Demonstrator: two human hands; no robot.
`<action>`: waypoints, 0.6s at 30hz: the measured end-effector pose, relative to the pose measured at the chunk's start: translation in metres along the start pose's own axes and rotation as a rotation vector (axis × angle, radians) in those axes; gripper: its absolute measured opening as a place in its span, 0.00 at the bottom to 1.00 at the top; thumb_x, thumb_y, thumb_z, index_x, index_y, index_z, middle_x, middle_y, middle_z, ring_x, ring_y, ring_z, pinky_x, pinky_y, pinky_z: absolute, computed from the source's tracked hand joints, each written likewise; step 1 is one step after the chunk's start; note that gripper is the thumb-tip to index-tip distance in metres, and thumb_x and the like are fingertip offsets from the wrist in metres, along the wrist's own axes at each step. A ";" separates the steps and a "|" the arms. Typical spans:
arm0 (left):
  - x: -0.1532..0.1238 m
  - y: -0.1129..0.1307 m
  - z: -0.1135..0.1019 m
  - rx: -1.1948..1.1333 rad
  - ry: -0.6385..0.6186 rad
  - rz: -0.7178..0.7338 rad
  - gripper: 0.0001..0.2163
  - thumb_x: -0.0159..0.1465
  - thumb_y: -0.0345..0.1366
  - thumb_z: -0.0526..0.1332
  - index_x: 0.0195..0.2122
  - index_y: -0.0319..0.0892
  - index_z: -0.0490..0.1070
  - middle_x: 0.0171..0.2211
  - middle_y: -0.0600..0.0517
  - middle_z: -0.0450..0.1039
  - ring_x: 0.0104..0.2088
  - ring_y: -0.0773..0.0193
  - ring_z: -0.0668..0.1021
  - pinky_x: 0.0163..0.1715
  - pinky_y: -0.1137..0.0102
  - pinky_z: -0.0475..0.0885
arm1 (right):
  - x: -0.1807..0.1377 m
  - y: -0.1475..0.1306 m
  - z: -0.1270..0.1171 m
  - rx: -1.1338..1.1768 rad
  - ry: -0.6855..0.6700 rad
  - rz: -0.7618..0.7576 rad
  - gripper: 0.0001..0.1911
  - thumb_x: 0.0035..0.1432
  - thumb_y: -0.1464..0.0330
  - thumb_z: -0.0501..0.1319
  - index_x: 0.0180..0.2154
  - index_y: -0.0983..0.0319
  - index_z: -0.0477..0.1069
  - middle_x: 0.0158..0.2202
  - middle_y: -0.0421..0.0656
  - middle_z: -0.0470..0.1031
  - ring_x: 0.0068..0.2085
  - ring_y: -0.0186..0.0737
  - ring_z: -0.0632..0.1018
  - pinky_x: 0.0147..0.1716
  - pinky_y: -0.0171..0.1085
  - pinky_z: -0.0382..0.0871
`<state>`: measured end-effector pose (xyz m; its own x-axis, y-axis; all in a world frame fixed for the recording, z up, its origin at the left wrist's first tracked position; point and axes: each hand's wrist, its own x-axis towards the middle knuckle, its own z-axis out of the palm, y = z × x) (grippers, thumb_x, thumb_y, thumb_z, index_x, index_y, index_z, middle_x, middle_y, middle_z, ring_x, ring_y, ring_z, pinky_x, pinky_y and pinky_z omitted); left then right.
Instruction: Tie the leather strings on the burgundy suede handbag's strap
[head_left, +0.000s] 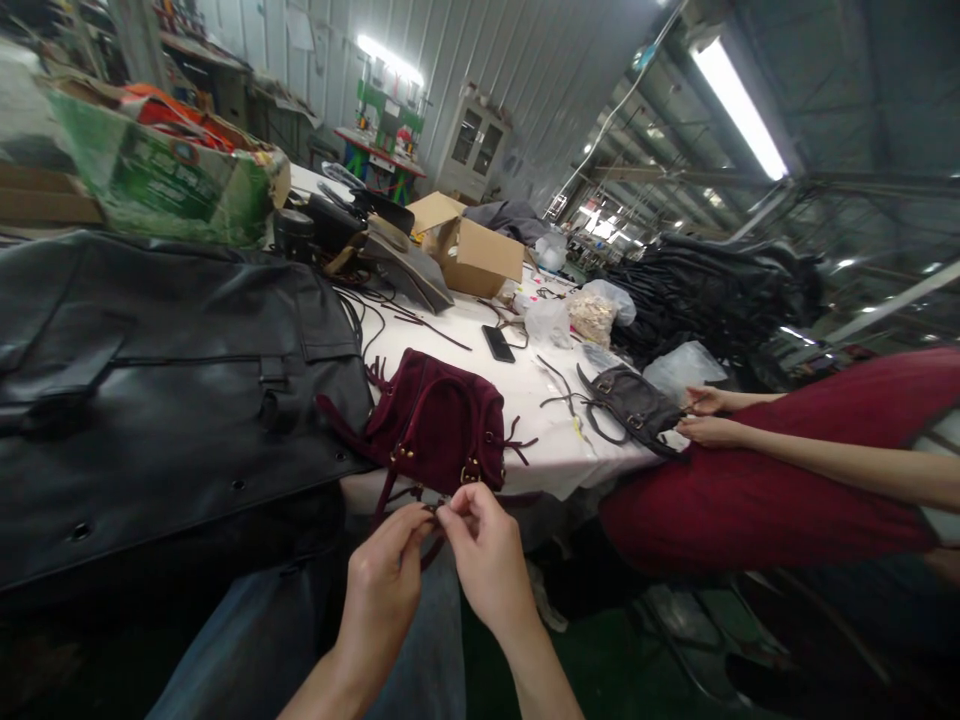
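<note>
A dark red suede handbag [442, 425] with tassels and gold rings lies at the near edge of the white table [555, 450]. Its strap hangs over the edge toward me. My left hand [386, 575] and my right hand [484, 555] meet just below the bag, fingertips pinched together on the strap's end, where a small metal fitting shows. Both hands are closed in a pinch.
A large black leather piece [150, 390] covers the table's left. A phone [498, 343], cardboard boxes [472, 255], plastic bags and loose straps lie further back. On the right a person in a red garment [757, 480] handles a grey bag [634, 405]. Black material [705, 290] is stacked behind.
</note>
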<state>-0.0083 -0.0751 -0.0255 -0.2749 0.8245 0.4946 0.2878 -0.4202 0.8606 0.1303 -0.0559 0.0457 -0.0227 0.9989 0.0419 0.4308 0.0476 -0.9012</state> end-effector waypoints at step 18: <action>0.004 0.006 0.008 -0.596 0.014 -0.888 0.19 0.55 0.48 0.79 0.43 0.41 0.88 0.43 0.43 0.89 0.44 0.48 0.89 0.47 0.61 0.86 | -0.014 0.023 0.030 0.042 0.255 -0.009 0.04 0.60 0.67 0.67 0.36 0.60 0.80 0.34 0.42 0.82 0.35 0.43 0.82 0.37 0.36 0.76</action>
<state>-0.0004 -0.0713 -0.0188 -0.1770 0.9236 -0.3400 -0.5140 0.2079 0.8322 0.1137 -0.0688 0.0120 0.2044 0.9669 0.1528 0.3936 0.0617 -0.9172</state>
